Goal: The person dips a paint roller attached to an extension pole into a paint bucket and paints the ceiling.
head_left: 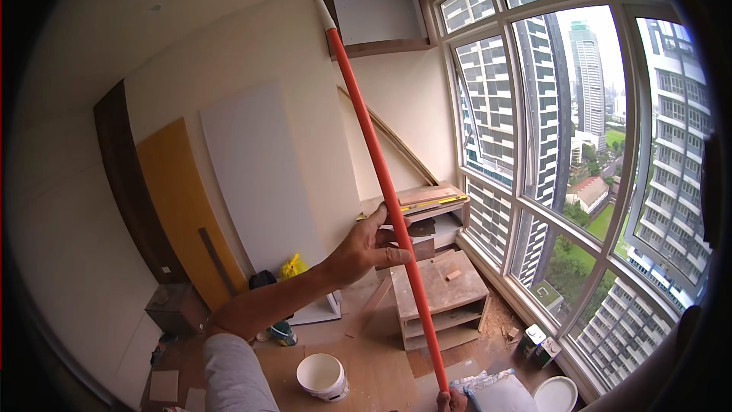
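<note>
Red pole (pixel 371 132) slanted up, white bucket (pixel 329 391) near left.
Right hand (pixel 453 401): grip clamped on near end. Left hand (pixel 358 250): at mid-pole, can't tell if clamped.

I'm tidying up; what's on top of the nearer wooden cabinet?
A small wood block lies on the cabinet. The red pole covers a strip of its top; that's unseen.

A long, slender orange-red pole (pixel 373 145), with a whitish collar below its thinner upper section, slants upward to the left of the pale-framed, many-paned window (pixel 630 107).
</note>
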A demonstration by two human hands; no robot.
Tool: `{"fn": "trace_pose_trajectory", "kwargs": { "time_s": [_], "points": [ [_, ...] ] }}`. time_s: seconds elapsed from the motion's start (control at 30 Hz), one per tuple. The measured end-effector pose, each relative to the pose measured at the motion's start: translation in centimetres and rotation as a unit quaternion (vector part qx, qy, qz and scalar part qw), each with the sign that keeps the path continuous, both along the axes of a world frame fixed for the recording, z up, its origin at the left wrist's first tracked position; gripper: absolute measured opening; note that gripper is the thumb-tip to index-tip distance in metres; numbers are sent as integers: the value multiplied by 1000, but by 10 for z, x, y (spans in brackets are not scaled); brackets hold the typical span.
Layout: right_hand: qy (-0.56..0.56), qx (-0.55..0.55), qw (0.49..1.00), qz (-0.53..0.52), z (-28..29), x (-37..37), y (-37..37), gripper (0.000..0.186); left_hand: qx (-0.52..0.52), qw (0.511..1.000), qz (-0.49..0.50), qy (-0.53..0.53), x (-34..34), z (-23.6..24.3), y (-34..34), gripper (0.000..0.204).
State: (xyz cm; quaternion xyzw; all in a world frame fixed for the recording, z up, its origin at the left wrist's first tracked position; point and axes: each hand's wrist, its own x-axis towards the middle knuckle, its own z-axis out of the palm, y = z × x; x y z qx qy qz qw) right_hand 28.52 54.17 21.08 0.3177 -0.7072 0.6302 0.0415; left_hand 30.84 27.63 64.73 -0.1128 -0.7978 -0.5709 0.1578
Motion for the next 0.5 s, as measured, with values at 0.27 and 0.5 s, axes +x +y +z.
{"fn": "trace_pose_trajectory", "kwargs": {
  "time_s": [0.27,0.5],
  "points": [
    [-28,-16,999,-27,57,-8,-91,47,51,994,74,58,-33,38,-77,48],
    [-33,-42,998,-18,121,-46,-194,30,88,980,165,73,-88,91,-164,37]
  ]
}}
